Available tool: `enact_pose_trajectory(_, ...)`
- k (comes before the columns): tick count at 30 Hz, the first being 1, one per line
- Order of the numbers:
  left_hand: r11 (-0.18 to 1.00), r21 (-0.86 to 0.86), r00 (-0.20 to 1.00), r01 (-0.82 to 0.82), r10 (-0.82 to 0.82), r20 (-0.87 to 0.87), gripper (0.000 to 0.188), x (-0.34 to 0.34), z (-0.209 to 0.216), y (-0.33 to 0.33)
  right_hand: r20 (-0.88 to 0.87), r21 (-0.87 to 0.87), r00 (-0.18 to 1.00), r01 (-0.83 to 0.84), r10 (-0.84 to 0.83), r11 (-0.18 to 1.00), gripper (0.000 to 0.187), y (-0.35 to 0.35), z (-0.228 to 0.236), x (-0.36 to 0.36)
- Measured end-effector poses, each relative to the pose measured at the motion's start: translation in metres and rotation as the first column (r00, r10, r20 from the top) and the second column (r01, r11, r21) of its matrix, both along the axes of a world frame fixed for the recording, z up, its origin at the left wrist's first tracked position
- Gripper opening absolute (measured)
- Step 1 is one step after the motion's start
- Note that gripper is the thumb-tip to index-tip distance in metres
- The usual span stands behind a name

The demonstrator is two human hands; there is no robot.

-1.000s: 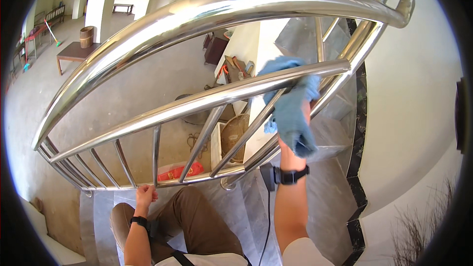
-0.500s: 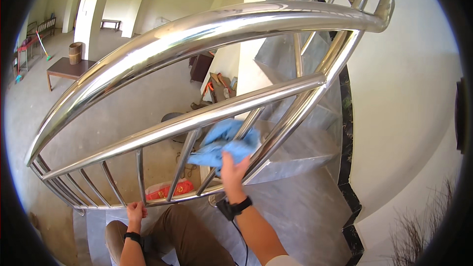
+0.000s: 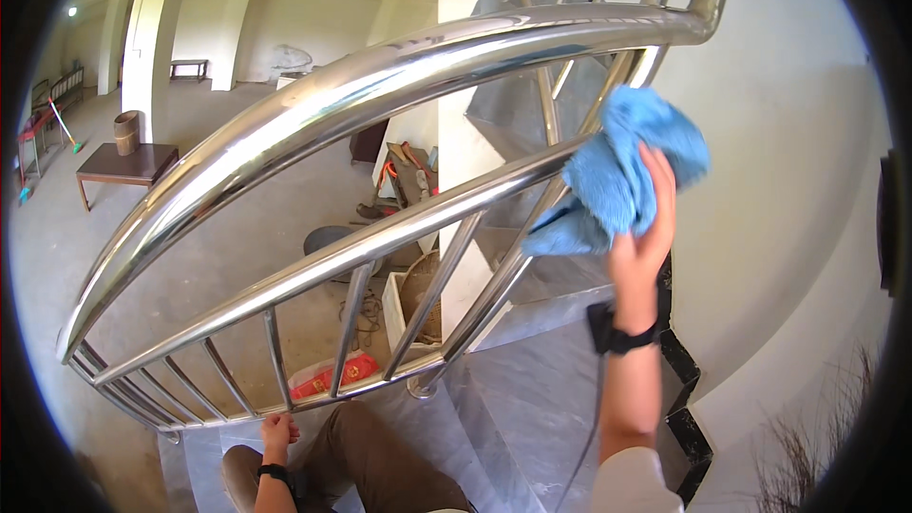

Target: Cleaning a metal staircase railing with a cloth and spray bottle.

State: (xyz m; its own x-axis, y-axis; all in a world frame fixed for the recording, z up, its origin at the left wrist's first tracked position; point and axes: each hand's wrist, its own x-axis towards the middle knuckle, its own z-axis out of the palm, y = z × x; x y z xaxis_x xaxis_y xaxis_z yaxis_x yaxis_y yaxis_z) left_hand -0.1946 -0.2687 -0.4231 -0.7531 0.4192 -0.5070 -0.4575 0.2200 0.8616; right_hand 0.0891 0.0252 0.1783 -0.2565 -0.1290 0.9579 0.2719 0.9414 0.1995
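Observation:
A blue cloth point(image 3: 617, 166) is bunched in my right hand point(image 3: 648, 218), which closes round it. The cloth lies against the upright post at the right end of the shiny metal stair railing point(image 3: 332, 245), by the joint with its middle rail. Low on the left, my left hand point(image 3: 277, 432) is curled at the railing's bottom rail; whether anything is in its fingers is hidden. Both wrists wear black bands, and a cable hangs from the right one.
Grey stone stairs point(image 3: 551, 323) rise on the right beside a white wall point(image 3: 779, 180). Through the bars I see a red bag point(image 3: 332, 375), a white box point(image 3: 394, 313) and tools on the floor below. A brown table point(image 3: 119, 166) bears a wooden bucket point(image 3: 126, 133).
My right hand has carried the blue cloth up and to the right, from a thin baluster to the end post. My left hand stays by the bottom rail. The view has shifted slightly.

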Motion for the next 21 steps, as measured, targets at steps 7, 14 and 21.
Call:
enact_pose_trajectory(7, 0.994, 0.01, 0.992, 0.106, -0.106, 0.068, 0.022, -0.001, -0.023, 0.021, 0.438, 0.101, 0.897, 0.019, -0.061, 0.995, 0.061, 0.026, 0.036, -0.033)
enact_pose_trajectory(14, 0.974, -0.092, 0.978, 0.208, -0.205, 0.041, 0.022, 0.007, -0.037, 0.04, 0.379, 0.093, 0.925, -0.07, 0.03, 0.993, 0.059, -0.024, -0.025, -0.109)
enact_pose_trajectory(21, 0.976, -0.088, 0.98, 0.198, -0.195, 0.038, 0.022, 0.005, -0.035, 0.029, 0.504, -0.092, 0.859, -0.053, 0.092, 0.994, 0.06, -0.133, -0.121, -0.206)
